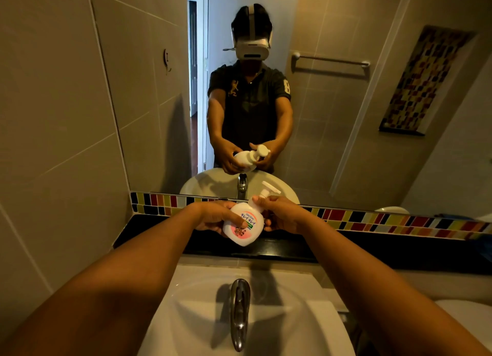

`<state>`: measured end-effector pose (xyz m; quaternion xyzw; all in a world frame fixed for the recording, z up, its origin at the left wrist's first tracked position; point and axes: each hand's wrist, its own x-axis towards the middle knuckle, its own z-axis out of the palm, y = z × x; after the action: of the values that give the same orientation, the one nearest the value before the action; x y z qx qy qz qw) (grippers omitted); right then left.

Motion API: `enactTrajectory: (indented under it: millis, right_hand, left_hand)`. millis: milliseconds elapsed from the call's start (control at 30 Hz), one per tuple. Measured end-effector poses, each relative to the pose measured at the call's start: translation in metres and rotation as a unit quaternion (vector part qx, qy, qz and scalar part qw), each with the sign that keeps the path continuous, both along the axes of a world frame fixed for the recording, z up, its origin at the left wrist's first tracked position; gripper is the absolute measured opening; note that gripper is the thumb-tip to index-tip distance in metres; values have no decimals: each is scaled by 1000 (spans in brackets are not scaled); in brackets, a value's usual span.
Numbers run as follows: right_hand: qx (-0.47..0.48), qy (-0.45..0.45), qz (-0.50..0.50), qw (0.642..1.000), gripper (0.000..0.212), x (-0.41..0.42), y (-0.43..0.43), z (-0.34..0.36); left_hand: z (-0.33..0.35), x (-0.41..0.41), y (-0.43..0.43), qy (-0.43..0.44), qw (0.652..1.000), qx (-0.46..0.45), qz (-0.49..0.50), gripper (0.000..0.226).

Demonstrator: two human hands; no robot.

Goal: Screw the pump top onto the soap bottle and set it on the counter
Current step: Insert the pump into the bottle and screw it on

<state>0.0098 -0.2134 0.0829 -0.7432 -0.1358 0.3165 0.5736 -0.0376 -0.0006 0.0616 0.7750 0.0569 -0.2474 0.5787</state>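
A chrome tap point(239, 313) stands at the near middle of a white basin point(319, 326), its spout pointing toward the viewer. Behind the basin runs a black counter point(372, 251), and along the counter's back edge a strip of coloured mosaic tiles point(386, 222). Above the strip hangs a mirror point(332, 115). In its reflection are a towel rail point(330, 61), an open doorway point(195, 62) and a recessed mosaic niche point(423, 81). A hook point(167, 59) is fixed to the grey wall tiles point(53, 102) on the left.
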Motion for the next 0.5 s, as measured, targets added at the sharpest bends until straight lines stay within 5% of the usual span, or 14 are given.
enactTrajectory:
  millis: [167, 333, 500]
  right_hand:
    - [54, 31, 22, 998, 31, 3, -9, 4]
    - [-6, -27, -37, 999, 55, 1, -1, -2]
    - [16, -2, 11, 1000, 51, 3, -5, -4]
  left_hand:
    - [0, 0, 5, 3, 1000, -14, 6, 55]
    - [-1, 2, -4, -1, 1000, 3, 0, 53]
    - [-2, 0, -2, -10, 1000, 6, -5, 56]
